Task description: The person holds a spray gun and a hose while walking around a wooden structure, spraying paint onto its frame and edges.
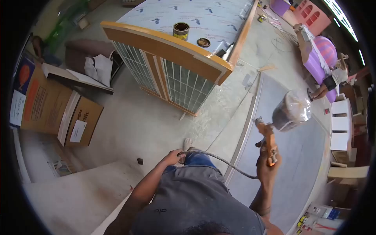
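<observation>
We see a pale strip of floor (121, 113) between the boxes (84, 127) at the left of the frame and the cabinet (166, 45) at upper centre, whose wooden rim ends in a corner just right of centre. On the right, a long grey panel (291, 172) has a pale left edge slanting down toward our body. Our right hand (268, 160), right of centre, is raised in front of that panel, fingers wrapped around an orange spray gun (269, 141), with a plastic-wrapped cup (291, 111) at its upper right. Our left hand (172, 157), low at centre, bends in near the waist, closed around a hose (225, 160) that curves across to our right wrist.
</observation>
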Tool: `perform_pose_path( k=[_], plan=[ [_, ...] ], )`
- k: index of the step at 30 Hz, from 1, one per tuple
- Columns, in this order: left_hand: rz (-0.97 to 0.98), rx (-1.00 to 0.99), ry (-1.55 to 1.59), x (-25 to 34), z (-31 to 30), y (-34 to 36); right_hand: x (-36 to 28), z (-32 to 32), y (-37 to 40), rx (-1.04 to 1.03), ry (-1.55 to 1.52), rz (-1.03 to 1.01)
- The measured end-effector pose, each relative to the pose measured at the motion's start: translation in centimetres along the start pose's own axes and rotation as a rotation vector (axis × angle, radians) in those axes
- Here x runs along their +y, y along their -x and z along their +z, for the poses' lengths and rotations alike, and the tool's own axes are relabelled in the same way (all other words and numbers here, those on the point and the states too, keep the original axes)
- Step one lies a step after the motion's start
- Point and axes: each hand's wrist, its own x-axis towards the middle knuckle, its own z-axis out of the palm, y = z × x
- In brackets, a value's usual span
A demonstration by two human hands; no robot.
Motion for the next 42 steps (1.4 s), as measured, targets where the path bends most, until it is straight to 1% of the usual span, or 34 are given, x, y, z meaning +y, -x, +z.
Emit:
perform_pose_path(
  k=[2, 3, 5, 6, 9, 10, 12, 14, 17, 18, 21, 24, 27, 32, 35, 37, 39, 42],
  plan=[
    [-0.144, -0.140, 0.091, 3.0, -1.6, -1.3, 1.0, 1.6, 0.1, 0.072, 0.080, -0.126],
    [-0.097, -0.194, 0.085, 2.2, 1.9, 2.4, 0.2, 0.5, 2.8, 0.067, 0.188, -0.150],
    [0.113, -0.185, -0.021, 1.2, 1.5, 0.1, 0.8, 2.1, 2.3, 0.084, 0.241, -0.154],
    [0.026, -0.210, -0.057, 1.6, 0.7, -0.9, 0.9, 2.9, 2.0, 0.081, 0.253, -0.129],
    [-0.059, -0.186, -0.065, 1.8, 0.1, -1.1, 1.3, 4.4, 2.7, 0.070, 0.255, -0.076],
    [0.067, -0.142, -0.091, 1.0, 0.1, -1.0, 1.4, 4.8, 3.2, 0.060, 0.290, -0.049],
    [0.111, -0.160, -0.122, -1.1, 0.0, -2.1, 1.0, 5.7, 4.2, 0.066, 0.303, -0.075],
    [0.148, -0.172, -0.172, -2.5, -0.9, -1.8, -0.3, 7.0, 5.4, 0.069, 0.284, -0.089],
    [0.178, -0.167, -0.152, -5.8, -2.9, -2.5, -1.1, 9.8, 6.5, 0.115, 0.347, -0.174],
    [0.298, -0.152, -0.078, -7.2, -3.5, -2.6, -1.8, 10.8, 6.9, 0.130, 0.331, -0.146],
    [0.098, -0.224, -0.230, -5.5, -6.8, -0.3, -3.6, 13.8, 6.8, 0.164, 0.325, -0.093],
    [0.133, -0.202, -0.161, -8.0, -7.7, 0.7, -3.6, 16.2, 6.4, 0.211, 0.350, -0.075],
    [0.125, -0.206, -0.106, -10.4, -8.9, 1.2, -4.2, 17.6, 6.5, 0.241, 0.262, -0.032],
    [0.136, -0.209, -0.070, -11.3, -10.3, 1.7, -5.7, 18.1, 7.2, 0.360, 0.204, -0.117],
    [0.152, -0.233, -0.066, -11.6, -10.5, 1.8, -6.5, 17.9, 7.7, 0.455, 0.222, -0.179],
    [0.129, -0.264, -0.092, -10.5, -11.1, 2.2, -7.2, 17.7, 8.3, 0.475, 0.226, -0.193],
    [0.142, -0.269, -0.076, -10.4, -11.1, 2.2, -7.5, 17.8, 8.6, 0.536, 0.224, -0.257],
    [0.135, -0.282, -0.054, -10.4, -11.1, 2.2, -8.7, 18.2, 8.7, 0.549, 0.167, -0.220]
  ],
)
